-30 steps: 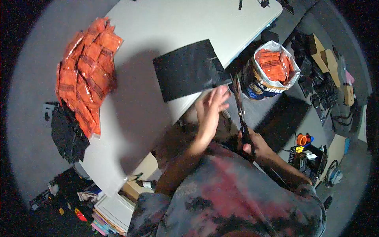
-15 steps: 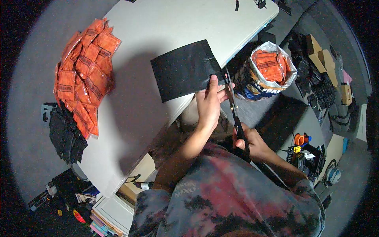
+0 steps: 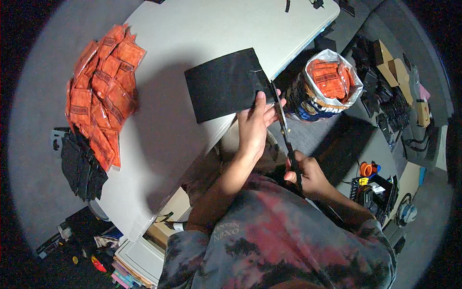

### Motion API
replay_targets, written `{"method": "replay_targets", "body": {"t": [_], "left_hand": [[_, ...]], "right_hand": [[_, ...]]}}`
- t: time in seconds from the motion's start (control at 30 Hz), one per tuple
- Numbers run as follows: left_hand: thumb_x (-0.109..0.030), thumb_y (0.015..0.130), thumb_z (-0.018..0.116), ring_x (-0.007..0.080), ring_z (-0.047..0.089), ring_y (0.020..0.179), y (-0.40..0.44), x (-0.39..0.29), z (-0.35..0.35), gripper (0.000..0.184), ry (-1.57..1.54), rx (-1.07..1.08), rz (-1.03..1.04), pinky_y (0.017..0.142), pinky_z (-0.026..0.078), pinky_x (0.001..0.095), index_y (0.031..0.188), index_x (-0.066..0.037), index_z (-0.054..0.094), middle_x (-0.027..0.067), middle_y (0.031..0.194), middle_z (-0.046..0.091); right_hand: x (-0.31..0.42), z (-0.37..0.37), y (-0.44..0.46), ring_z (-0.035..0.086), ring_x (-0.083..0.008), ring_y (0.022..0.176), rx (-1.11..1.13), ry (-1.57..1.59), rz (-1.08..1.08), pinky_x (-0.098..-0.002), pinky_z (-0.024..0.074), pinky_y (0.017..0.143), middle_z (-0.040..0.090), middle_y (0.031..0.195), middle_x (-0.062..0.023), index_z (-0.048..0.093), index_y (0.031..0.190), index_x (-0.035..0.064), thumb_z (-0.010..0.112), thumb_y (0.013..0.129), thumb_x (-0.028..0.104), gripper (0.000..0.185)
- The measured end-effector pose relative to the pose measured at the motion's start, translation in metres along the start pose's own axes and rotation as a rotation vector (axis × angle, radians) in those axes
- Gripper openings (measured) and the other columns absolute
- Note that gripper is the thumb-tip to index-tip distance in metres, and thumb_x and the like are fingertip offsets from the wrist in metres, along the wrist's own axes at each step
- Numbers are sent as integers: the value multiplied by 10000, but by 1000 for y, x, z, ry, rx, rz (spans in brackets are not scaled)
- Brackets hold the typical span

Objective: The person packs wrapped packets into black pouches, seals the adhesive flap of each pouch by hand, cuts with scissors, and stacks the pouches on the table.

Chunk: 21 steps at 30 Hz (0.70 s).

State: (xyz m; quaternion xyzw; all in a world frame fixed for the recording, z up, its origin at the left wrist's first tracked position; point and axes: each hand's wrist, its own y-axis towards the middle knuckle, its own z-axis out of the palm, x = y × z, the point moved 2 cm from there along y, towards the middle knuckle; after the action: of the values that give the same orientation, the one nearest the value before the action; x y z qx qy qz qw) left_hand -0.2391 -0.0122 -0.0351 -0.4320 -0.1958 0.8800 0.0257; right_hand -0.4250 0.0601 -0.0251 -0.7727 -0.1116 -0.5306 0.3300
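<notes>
My left hand (image 3: 255,123) grips a black rectangular sheet (image 3: 224,86) near its lower right corner, thumb on top and fingers beneath. The sheet hangs over the table's near edge. Black-handled scissors (image 3: 284,127) are in my right hand (image 3: 308,176), with the blades pointing up along the sheet's right edge, close to my left fingertips. The blades look nearly closed, and a short light slit mark shows near the sheet's upper right.
Orange packets (image 3: 103,91) lie piled on the white table's (image 3: 163,96) left edge, beside black pieces (image 3: 82,166). An open bag (image 3: 315,98) of orange packets stands at right. Farther right are cardboard boxes (image 3: 397,72) and a black tool basket (image 3: 378,197).
My left thumb has come down onto the sheet. The scissors have moved left against its right edge, and their blades have closed somewhat.
</notes>
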Motion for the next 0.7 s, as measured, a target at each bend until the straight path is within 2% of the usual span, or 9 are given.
{"method": "replay_targets", "body": {"t": [0.03,0.07,0.13,0.33,0.4,0.53,0.63,0.7], "left_hand": [[-382,1117,466,383,661,1234,-1,-1,1,538,25,14,-5,969,567,471,1411,69,459,266,1400,608],[-382,1117,466,383,661,1234,0,0,1,538,26,14,-6,969,567,471,1411,69,459,266,1400,608],[-361,1117,484,315,714,1138,2,5,0,466,-33,-14,-8,856,593,403,1364,28,553,178,1313,673],[-352,1118,485,321,713,1133,3,7,0,472,-52,-6,-16,861,588,403,1404,23,510,193,1323,666],[-351,1117,488,324,712,1134,4,8,0,474,-55,-7,-16,860,588,403,1409,22,501,199,1324,666],[-351,1115,494,335,709,1142,4,9,-1,481,-57,-6,-25,869,590,407,1419,22,480,223,1332,660],[-354,1115,492,350,704,1150,3,8,0,487,-59,4,-21,875,592,413,1425,20,471,245,1340,651],[-358,1114,491,357,700,1156,2,8,1,490,-64,10,-17,882,591,419,1424,21,472,251,1344,646]], "right_hand": [[1,-1,0,613,-244,698,0,0,0,-413,487,655,602,737,-137,577,1004,1,719,844,721,750],[2,-1,-1,612,-236,707,-1,-10,-4,-413,487,659,606,745,-136,579,1009,0,722,850,710,741],[4,0,-1,611,-228,716,-1,-20,-8,-414,488,664,610,752,-134,581,1014,-1,725,855,700,733],[0,3,-3,623,-238,722,3,68,59,-416,490,672,618,760,-137,585,1008,0,721,850,713,742],[-1,3,-3,575,-110,698,-12,57,71,-294,428,600,586,745,-15,569,951,23,737,820,731,739],[-1,4,-3,581,-109,709,-5,73,73,-295,439,610,580,748,-15,565,949,23,737,832,717,725],[-3,6,-4,589,-110,715,-32,25,32,-300,465,618,578,744,-14,561,950,22,749,863,657,668],[-12,8,-4,604,-110,689,-20,79,36,-305,486,603,586,742,-18,560,944,23,782,886,556,580]]}}
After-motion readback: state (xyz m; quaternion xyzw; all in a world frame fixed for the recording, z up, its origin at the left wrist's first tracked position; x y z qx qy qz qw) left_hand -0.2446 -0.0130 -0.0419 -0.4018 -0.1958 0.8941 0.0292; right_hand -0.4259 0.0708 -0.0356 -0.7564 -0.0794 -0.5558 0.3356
